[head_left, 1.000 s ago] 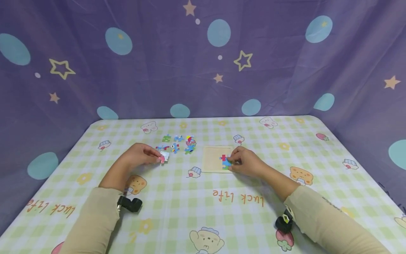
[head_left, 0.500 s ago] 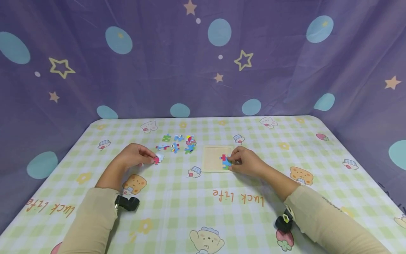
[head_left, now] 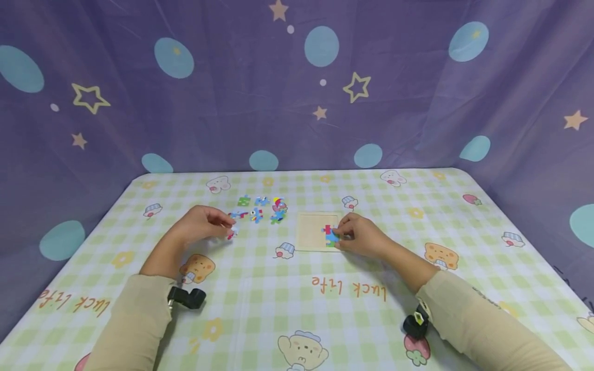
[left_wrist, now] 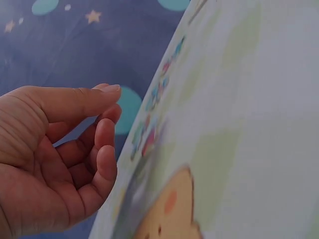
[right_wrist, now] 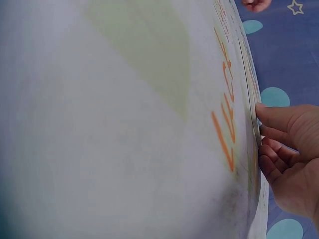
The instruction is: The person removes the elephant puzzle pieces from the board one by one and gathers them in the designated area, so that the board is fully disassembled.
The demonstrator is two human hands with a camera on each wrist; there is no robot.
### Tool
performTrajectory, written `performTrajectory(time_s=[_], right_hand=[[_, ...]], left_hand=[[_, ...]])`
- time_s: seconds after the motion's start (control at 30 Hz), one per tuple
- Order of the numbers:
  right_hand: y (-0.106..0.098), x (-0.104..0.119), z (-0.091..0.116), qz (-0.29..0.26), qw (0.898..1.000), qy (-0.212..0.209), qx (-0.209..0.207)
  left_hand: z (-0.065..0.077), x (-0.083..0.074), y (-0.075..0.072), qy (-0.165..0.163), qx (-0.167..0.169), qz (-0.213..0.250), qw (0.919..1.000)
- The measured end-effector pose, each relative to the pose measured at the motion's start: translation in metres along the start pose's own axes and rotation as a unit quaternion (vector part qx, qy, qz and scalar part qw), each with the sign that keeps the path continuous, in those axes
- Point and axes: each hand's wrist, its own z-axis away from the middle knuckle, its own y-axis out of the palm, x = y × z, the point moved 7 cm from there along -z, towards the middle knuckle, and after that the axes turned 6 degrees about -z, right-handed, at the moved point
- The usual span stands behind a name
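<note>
My left hand (head_left: 204, 224), fingers loosely curled, hovers at the left beside a white-and-pink puzzle piece (head_left: 233, 234) on the cloth, partly covered by the fingertips in the head view. In the left wrist view nothing shows between the thumb and fingers of the left hand (left_wrist: 75, 149). My right hand (head_left: 362, 236) is at the right side of a shallow wooden puzzle tray (head_left: 310, 232), its thumb and fingers pinching a blue-and-green puzzle piece (head_left: 331, 238) there. A red part (head_left: 327, 230) adjoins it. The fingers hide the tray's right edge.
Several loose puzzle pieces lie behind the left hand, among them a green piece (head_left: 243, 201), a blue piece (head_left: 262, 201) and a colourful figure piece (head_left: 279, 210). A checked cloth (head_left: 287, 288) covers the table, with a purple curtain (head_left: 241, 103) behind.
My left hand moved left with the white-and-pink piece, away from the tray and the other pieces, and its fingers now stand just above that piece. The right hand has stayed at the tray.
</note>
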Motion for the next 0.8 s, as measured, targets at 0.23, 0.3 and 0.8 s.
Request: performTrajectory(time_s=[0.23,0.3,0.8], right_hand=[[0.000,0.001,0.000,-0.001,1.000,-0.007,-0.002],[0.000,0.001,0.001,-0.003,1.000,-0.006,0.000],[-0.002,0.002,0.002,0.002,1.000,-0.010,-0.014]], left_hand=[[-0.001,-0.020,0.009,0.025,-0.004,0.014,0.9996],[-0.002,-0.022,0.011,0.025,-0.008,0.015,0.9996],[-0.010,-0.054,0.033,0.061,-0.029,0.057,0.9961]])
